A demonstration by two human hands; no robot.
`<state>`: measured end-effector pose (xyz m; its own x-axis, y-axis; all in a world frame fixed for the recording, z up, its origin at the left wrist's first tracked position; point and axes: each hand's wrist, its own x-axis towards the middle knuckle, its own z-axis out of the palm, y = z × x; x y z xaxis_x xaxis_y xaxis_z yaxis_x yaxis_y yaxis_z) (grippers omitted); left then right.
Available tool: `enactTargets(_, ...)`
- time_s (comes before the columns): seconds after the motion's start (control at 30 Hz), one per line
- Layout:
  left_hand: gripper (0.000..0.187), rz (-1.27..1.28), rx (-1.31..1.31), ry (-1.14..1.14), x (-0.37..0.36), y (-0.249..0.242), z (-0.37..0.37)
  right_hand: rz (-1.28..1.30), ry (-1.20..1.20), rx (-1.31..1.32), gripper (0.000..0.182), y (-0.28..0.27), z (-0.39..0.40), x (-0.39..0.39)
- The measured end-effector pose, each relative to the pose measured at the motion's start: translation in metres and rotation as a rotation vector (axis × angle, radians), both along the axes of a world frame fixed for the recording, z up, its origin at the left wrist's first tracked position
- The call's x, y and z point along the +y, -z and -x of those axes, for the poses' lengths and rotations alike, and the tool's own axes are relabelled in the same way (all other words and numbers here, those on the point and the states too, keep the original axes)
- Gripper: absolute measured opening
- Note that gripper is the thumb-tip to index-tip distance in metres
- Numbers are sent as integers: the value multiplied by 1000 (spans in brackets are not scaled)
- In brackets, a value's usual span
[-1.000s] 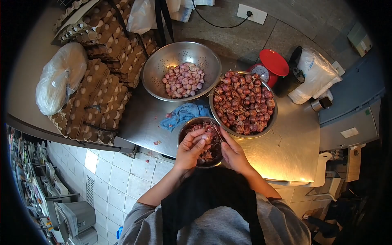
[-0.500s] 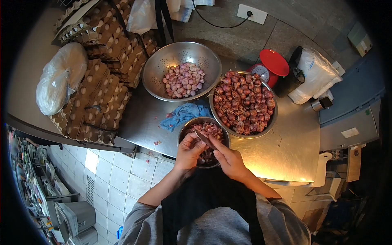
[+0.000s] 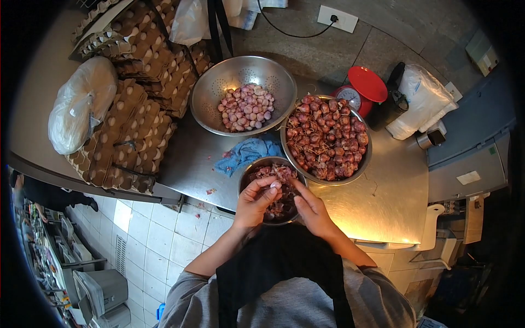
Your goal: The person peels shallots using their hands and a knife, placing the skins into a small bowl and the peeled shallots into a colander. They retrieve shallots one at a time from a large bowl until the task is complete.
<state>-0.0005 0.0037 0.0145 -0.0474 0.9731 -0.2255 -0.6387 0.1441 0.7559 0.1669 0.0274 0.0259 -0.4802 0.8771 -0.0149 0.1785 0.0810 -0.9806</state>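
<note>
"Above the small bowl (image 3: 241, 183), what's the left hand (image 3: 253, 205) doing?"

"Pinching a pale shallot (image 3: 275, 186) between thumb and fingers, over reddish skins (image 3: 281, 210)."

"And the right hand (image 3: 313, 212)?"

"Just beside it, fingers bent; I can't tell whether it grips anything."

"The bench (image 3: 396, 188)?"

"Peeled shallots (image 3: 248, 111) in the colander (image 3: 209, 99), unpeeled shallots (image 3: 327, 139) heaped in the larger bowl (image 3: 368, 156)."

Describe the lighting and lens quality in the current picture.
Head view: warm glare on the steel table, strongest at its near right edge; head view: wide-angle curvature, dark rounded borders; head view: bright patch on the tiled floor, deep shadow lower right; head view: whether the right hand holds anything is unclear.
</note>
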Motion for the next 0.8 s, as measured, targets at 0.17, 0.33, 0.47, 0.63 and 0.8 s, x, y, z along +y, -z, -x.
enactTargets(0.17, 23, -28, 25, -24, 0, 8, -1, -70, -64, -39, 40, -12, 5, -5)
enactTargets(0.33, 29, -4, 12, 8, -1, -3, -2, -32, -49, 43, 40, 8, 1, -1)
enactTargets(0.47, 47, -111, 112, -51, 1, -4, -4, 96, -41, 33, 39, -2, 0, -5)
enactTargets(0.63, 55, -194, 333, -65, 3, 1, 0, -121, -70, -199, 40, -7, 0, -4)
enactTargets(0.8, 55, -176, 312, -75, 1, -3, -1, -188, -34, -28, 39, -2, 4, -4)
